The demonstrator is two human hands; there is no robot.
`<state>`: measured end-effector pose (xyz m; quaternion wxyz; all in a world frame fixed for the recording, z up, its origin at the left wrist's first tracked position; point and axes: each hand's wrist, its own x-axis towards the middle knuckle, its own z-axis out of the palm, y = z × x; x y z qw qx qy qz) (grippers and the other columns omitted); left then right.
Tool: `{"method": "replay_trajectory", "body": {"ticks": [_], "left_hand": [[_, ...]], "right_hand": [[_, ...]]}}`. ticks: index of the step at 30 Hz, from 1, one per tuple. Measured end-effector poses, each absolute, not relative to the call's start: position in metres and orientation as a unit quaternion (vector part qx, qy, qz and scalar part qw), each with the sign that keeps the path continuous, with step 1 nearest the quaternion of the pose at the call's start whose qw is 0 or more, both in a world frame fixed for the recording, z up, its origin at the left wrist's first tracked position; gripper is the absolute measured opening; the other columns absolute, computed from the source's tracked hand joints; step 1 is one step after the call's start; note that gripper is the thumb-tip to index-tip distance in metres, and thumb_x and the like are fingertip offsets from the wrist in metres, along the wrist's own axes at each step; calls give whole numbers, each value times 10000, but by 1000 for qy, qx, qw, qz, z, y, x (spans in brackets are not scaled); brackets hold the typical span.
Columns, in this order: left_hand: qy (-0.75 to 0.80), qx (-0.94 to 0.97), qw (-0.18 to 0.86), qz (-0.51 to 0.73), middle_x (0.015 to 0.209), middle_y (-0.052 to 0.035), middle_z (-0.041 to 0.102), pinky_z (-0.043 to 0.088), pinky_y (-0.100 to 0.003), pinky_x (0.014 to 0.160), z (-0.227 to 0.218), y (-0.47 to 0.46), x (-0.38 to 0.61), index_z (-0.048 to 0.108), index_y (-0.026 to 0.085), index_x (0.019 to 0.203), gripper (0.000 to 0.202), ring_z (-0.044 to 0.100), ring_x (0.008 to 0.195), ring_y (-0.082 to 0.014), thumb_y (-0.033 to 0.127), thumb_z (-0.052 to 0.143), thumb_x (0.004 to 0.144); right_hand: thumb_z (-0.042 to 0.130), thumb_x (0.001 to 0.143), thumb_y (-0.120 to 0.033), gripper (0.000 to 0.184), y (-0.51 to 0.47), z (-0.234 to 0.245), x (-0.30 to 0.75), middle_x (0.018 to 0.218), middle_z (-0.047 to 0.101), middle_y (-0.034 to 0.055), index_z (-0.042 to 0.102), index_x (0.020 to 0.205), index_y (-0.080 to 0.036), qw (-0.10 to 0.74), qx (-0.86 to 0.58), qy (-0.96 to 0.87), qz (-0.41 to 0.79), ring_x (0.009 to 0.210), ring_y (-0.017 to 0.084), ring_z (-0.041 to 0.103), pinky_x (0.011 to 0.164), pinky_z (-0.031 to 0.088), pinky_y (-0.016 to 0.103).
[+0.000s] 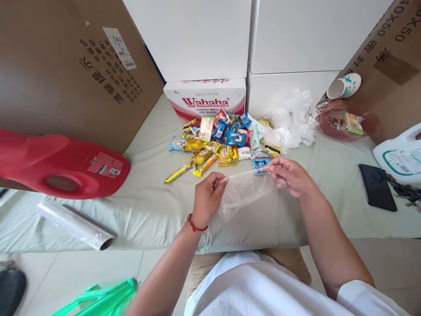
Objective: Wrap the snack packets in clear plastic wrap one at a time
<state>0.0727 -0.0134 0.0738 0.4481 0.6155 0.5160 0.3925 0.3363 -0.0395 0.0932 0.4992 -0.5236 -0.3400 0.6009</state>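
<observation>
Between my two hands a clear plastic bag (248,191) is stretched by its top edge, its body hanging down over the cloth. My left hand (209,195), with a red cord at the wrist, pinches the left corner. At the opposite corner my right hand (289,175) pinches the edge between thumb and fingers. Just beyond the bag lies a heap of wrapped snacks (226,138) in blue, yellow, red and white packets. One blue packet (261,166) sits right behind the bag's top edge, near my right fingers.
Crumpled clear bags (292,125) lie right of the heap, beside a pink transparent bowl (370,120) and a paper cup (345,86). A Wahaba-style white-and-red carton (205,98) stands behind. A red jug (95,166), a film roll (75,224), a phone (377,187) and a white bottle (401,151) flank my arms.
</observation>
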Motion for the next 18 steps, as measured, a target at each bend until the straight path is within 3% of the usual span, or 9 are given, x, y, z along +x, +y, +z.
{"method": "replay_trajectory", "body": {"ticks": [4,8,11,14,18], "left_hand": [[550,595,395,433,623,55,497,316,-248,558,71,-13,71,594,228,830,205,402,547,-122,407,646,915],[592,611,269,452,674,45,547,340,-255,605,59,-25,86,576,238,891,134,471,578,-136,357,596,949],[582,648,220,439,715,16,589,344,-270,620,50,-38,100,592,232,927,119,513,611,-152,341,555,961],[561,656,269,428,656,41,518,330,-266,591,47,-44,104,587,232,933,173,472,577,-143,403,607,942],[548,560,434,444,683,59,456,332,-242,546,50,-30,87,576,239,982,346,417,585,-125,570,649,910]], "right_hand": [[888,683,-643,531,-42,85,339,904,717,31,705,976,-239,580,-542,-282,539,773,170,681,685,604,299],[670,768,-842,640,-68,65,290,1012,710,87,705,1020,-255,585,-576,-241,518,961,248,691,727,641,361],[699,788,-776,583,-80,51,248,1096,705,101,694,1049,-254,556,-598,-261,515,1049,263,669,731,629,355],[802,754,-645,465,-73,45,231,996,717,75,685,947,-238,536,-604,-309,502,965,231,666,752,599,334],[856,691,-609,451,-58,50,257,791,686,21,662,794,-215,528,-575,-269,564,726,160,638,646,566,287]]}}
